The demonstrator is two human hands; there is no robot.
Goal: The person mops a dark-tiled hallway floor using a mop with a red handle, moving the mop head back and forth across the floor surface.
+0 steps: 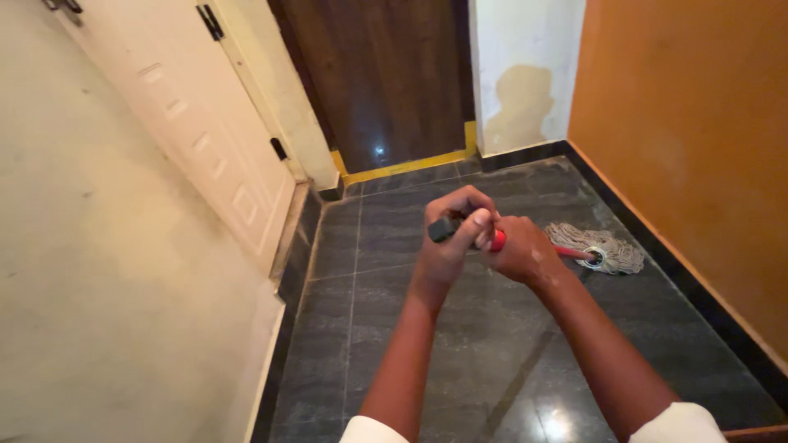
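Both my hands grip a mop by its handle in the middle of the view. My left hand (453,238) wraps the dark end of the handle (442,229). My right hand (523,250) is closed around the red shaft (569,252) just beyond it. The shaft slopes down to a white string mop head (609,248), which lies spread on the dark grey tiled floor (460,344) near the orange wall.
A dark wooden door (386,74) with a yellow threshold (406,166) stands ahead. A white panelled door (197,123) is on the left, beside a pale wall (90,271). An orange wall (689,123) with black skirting runs along the right.
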